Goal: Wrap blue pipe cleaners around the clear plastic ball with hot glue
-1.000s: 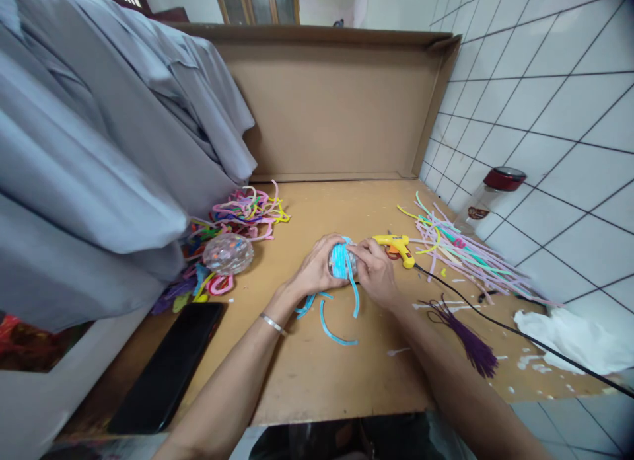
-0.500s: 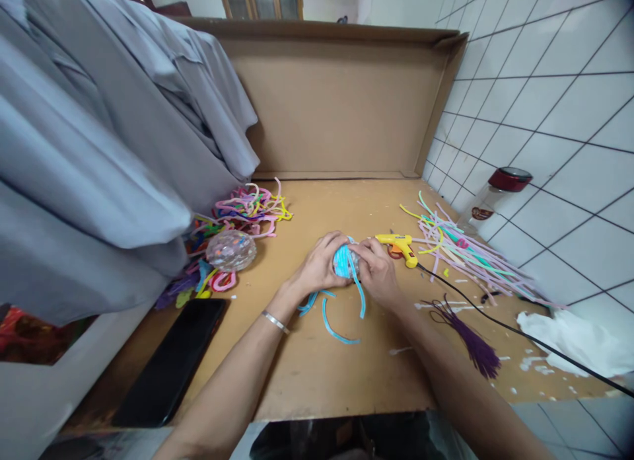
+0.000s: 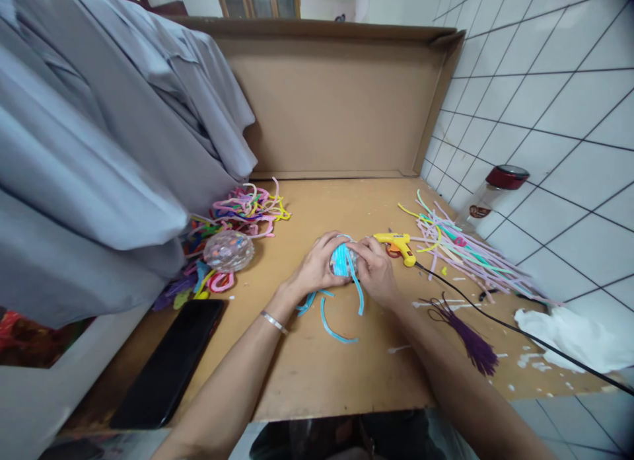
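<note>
A person's left hand point(image 3: 317, 265) is clasping a blue-wrapped container point(image 3: 341, 262) at the middle of a table point(image 3: 376, 367), the right hand point(image 3: 374, 268) pinching a blue strip point(image 3: 358, 295) against it; colored specks are showing through a clear bowl point(image 3: 228, 251), inside or behind unclear, while a red-lidded jar point(image 3: 481, 205) is standing beside tiles point(image 3: 549, 123).

Two hands point(image 3: 317, 268) — one wrapped piece point(image 3: 341, 260), one clear container point(image 3: 228, 251), one glue gun point(image 3: 394, 239), one phone point(image 3: 169, 364), one jar point(image 3: 489, 197), one purple bundle point(image 3: 470, 341), one bangle point(image 3: 274, 322), one cloth point(image 3: 569, 334) — and two heaps of strips point(image 3: 250, 209), too tangled to count singly.
</note>
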`<state>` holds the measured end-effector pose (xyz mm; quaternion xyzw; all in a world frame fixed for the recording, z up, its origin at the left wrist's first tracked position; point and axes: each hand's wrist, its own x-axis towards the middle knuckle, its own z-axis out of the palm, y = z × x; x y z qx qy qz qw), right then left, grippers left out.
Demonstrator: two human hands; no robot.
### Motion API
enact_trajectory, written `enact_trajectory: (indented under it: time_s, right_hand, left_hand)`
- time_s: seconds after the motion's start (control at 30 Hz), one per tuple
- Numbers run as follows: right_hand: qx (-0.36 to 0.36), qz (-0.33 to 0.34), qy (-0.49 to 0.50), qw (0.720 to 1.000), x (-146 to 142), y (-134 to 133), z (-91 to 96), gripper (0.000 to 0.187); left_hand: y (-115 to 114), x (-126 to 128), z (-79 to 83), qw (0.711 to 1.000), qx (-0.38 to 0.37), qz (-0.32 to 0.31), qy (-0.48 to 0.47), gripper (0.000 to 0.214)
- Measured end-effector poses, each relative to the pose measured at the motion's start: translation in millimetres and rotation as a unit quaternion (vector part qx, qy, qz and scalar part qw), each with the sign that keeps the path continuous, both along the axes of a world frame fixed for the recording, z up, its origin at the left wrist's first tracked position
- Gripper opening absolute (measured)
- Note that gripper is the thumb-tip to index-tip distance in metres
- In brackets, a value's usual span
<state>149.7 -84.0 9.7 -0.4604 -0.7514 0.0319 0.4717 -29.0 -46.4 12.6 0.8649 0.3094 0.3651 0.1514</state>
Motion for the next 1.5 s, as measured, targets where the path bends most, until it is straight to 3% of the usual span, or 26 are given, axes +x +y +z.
enact_trajectory:
  time_s: [0.2,0.47,0.6,0.83,1.03,1.5]
  right_hand:
    - [-0.018,0.021,0.073,0.997,-1,2,-2.7,0.034]
    - [-0.05,-0.01,0.167,0.985,-4,-3,6.9,0.016]
    - [-0.061,-0.02,0.154,0.986,-6,-5,10.4,0.014]
    - [-0.005,-0.092,0.052,0.994,-8,-8,8.4,0.013]
    - [-0.06,-0.094,0.084,0.99,-8,-7,5.8,0.01]
    - [-0.096,-0.117,0.17,0.974,-14,-6,4.9,0.007]
  left_hand:
    - [-1,1,1.1,1.0,-0.007,0.011,-0.008,0.079]
    - [-2,2,-1.5,0.998,0.004,0.058,0.02,0.083]
    - [-5,3,0.1,0.996,0.016,0.08,0.045,0.082]
    - [-15,10,7.4,0.991,0.03,0.102,0.084,0.074]
    - [-21,13,12.8,0.987,0.023,0.116,0.108,0.069]
    - [-25,19,13.8,0.982,0.021,0.131,0.134,0.071]
